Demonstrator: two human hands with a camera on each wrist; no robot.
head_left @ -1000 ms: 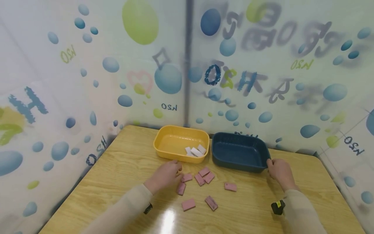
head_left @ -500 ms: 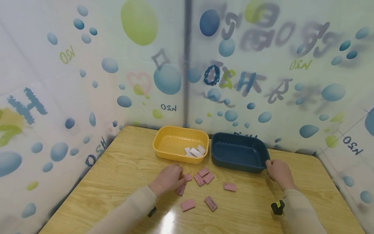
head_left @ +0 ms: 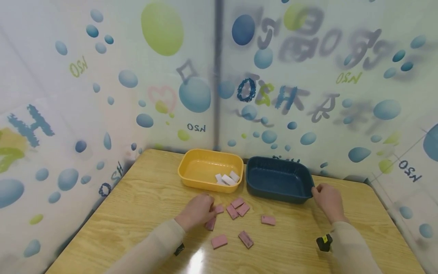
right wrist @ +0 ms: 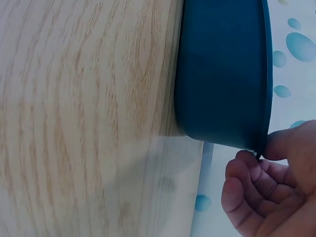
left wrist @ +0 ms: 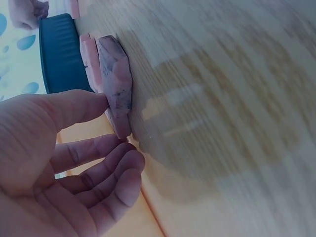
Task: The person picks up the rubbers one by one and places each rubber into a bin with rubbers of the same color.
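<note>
My left hand (head_left: 196, 210) is low over the table, beside a pink block (head_left: 219, 209). In the left wrist view, thumb and index fingertip meet the two sides of this pink block (left wrist: 118, 126), pinching it on the tabletop. A pink block with dark marks (left wrist: 114, 69) lies right beside it, near the thumb tip. My right hand (head_left: 328, 201) pinches the rim of a dark blue tray (head_left: 278, 195) at its near right corner. The right wrist view shows thumb and curled fingers gripping that tray's rim (right wrist: 269, 74).
A yellow tray (head_left: 195, 182) holds white blocks (head_left: 228, 179) and stands left of the blue tray, at the wall (head_left: 164, 133). Several other pink blocks (head_left: 243, 209) lie around the wooden table (head_left: 280, 251), a few clustered before the trays.
My left hand has shifted slightly right and down onto the pink block, its fingers drawing together. The right hand stays at the blue tray's corner.
</note>
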